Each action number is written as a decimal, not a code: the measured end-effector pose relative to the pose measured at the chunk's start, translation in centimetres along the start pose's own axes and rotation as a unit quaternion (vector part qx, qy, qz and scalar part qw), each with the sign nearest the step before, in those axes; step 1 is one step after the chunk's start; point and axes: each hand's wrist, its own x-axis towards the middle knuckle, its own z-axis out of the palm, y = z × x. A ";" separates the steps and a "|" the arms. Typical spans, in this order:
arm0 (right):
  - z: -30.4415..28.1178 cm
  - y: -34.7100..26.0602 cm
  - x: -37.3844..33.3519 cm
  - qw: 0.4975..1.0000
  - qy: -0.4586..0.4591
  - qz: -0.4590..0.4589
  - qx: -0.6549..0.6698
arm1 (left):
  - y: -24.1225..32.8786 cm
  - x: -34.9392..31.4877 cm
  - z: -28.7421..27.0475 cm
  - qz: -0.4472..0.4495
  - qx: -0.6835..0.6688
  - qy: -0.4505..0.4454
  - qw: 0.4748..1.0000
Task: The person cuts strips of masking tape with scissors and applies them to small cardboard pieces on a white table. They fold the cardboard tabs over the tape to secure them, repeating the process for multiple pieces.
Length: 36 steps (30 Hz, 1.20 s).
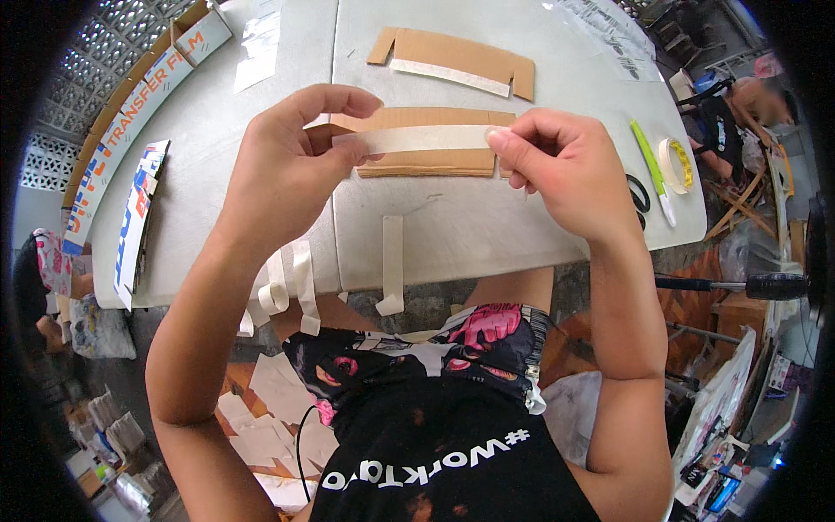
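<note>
A cream strip of masking tape (430, 139) is stretched between my two hands, above a folded piece of brown cardboard (426, 163) on the table. My left hand (300, 148) holds the strip's left end at the thumb, its index finger raised away. At the right end, my right hand (548, 161) pinches the tape between thumb and fingers. Whether the tape touches the cardboard, I cannot tell. Beyond it lies another notched cardboard piece (461, 59) with a pale strip along its near edge.
Several tape strips (393, 261) hang from the near edge of the white table (487, 226). On the right are a green cutter knife (651, 165), a tape roll (674, 165) and black-handled scissors (639, 196). Printed cardboard (139, 222) lies left. A person (739, 122) sits at far right.
</note>
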 end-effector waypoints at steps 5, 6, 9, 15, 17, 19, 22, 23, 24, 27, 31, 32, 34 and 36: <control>0.7 0.7 -0.4 0.999 0.029 -0.005 -0.038 | 1.2 0.4 -0.3 -0.109 0.059 0.011 0.992; 0.8 1.3 -0.5 0.999 0.033 0.001 -0.032 | 1.4 0.5 -0.5 -0.124 0.076 -0.002 0.989; 0.8 1.2 -0.6 0.997 0.034 0.027 -0.058 | 1.8 0.5 -0.6 -0.160 0.129 -0.029 0.978; 1.3 0.6 -0.1 0.987 0.012 0.018 -0.159 | 1.3 0.4 -0.5 -0.184 0.140 -0.047 0.972; 1.1 0.6 0.3 0.984 -0.003 0.013 -0.179 | 1.7 0.4 -0.2 -0.186 0.116 -0.037 0.975; 1.1 1.0 0.5 0.982 -0.005 -0.004 -0.190 | 1.6 0.8 -0.3 -0.200 0.128 -0.039 0.971; 1.5 1.6 0.4 0.980 -0.004 -0.028 -0.195 | 1.3 1.0 0.1 -0.225 0.137 -0.031 0.964; 1.5 1.3 0.4 0.979 -0.007 -0.021 -0.204 | 1.2 1.0 0.2 -0.233 0.139 -0.028 0.962; 1.5 1.1 0.4 0.977 -0.010 -0.012 -0.213 | 1.1 0.9 0.3 -0.236 0.138 -0.028 0.961; 1.6 1.3 0.4 0.974 -0.010 -0.018 -0.224 | 1.0 0.8 0.4 -0.245 0.142 -0.030 0.959; 1.7 1.0 0.6 0.970 -0.024 -0.005 -0.241 | 0.9 0.9 0.4 -0.253 0.148 -0.031 0.956; 1.8 1.1 0.7 0.971 -0.023 -0.002 -0.239 | 0.9 0.9 0.4 -0.256 0.145 -0.032 0.955; 1.9 1.3 0.7 0.974 -0.014 -0.005 -0.225 | 0.9 1.1 0.4 -0.267 0.140 -0.034 0.953; 2.0 1.8 0.6 0.980 0.000 -0.022 -0.199 | 0.9 1.2 0.4 -0.270 0.139 -0.037 0.952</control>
